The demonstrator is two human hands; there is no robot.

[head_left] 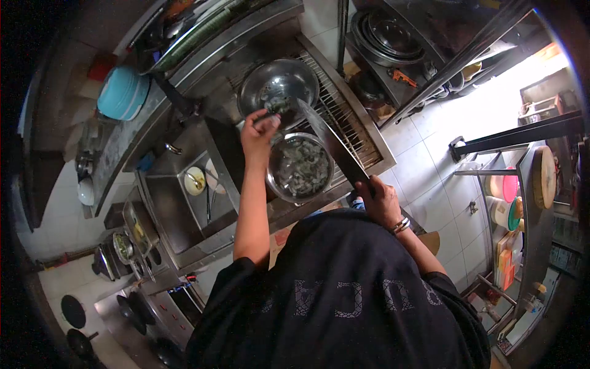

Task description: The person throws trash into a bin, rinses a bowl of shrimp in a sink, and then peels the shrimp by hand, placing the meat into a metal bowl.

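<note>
My right hand [380,202] is wrapped round the handle of a large knife [332,138], whose long blade slants up and left across the grating. The knife tip reaches the edge of the upper steel bowl [249,83], which holds some grey and dark pieces. My left hand [261,130] is at the near rim of that bowl, fingers closed together. Something small and shiny shows by its fingertips, too blurred to name. Just below stands a second steel bowl [270,175] filled with wet, greyish translucent pieces that look like peeled shrimp [302,167].
Both bowls stand on a metal grating [353,147] beside the steel sink [175,215]. In the sink are small bowls [195,180] and utensils. A turquoise container [124,92] stands at upper left. Stacked pans [387,37] fill a shelf at upper right.
</note>
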